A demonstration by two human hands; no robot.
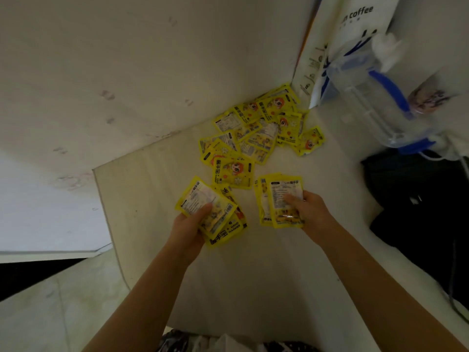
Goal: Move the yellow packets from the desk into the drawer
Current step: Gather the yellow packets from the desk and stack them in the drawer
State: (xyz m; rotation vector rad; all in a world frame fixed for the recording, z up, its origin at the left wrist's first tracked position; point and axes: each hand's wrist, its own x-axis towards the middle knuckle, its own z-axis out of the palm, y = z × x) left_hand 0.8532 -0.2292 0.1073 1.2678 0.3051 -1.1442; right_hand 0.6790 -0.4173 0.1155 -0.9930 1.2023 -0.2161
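Left hand [189,226] pinches a fanned stack [212,212], thumb on top. Right hand [308,208] pinches a squarer stack [279,199]. Beyond both sets of fingertips lies the loose pile [258,128] on the desk [253,275]. Packets look light, floppy, slick; grip flat across the middle.

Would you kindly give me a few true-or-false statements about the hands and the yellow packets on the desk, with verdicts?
1. The left hand holds several yellow packets. True.
2. The right hand is empty. False: it grips a stack of packets.
3. A loose pile of packets lies on the desk beyond both hands. True.
4. The pile sits inside an open drawer. False: it lies on the desk top; no drawer shows.
5. A clear jug with a blue handle stands right of the pile. True.
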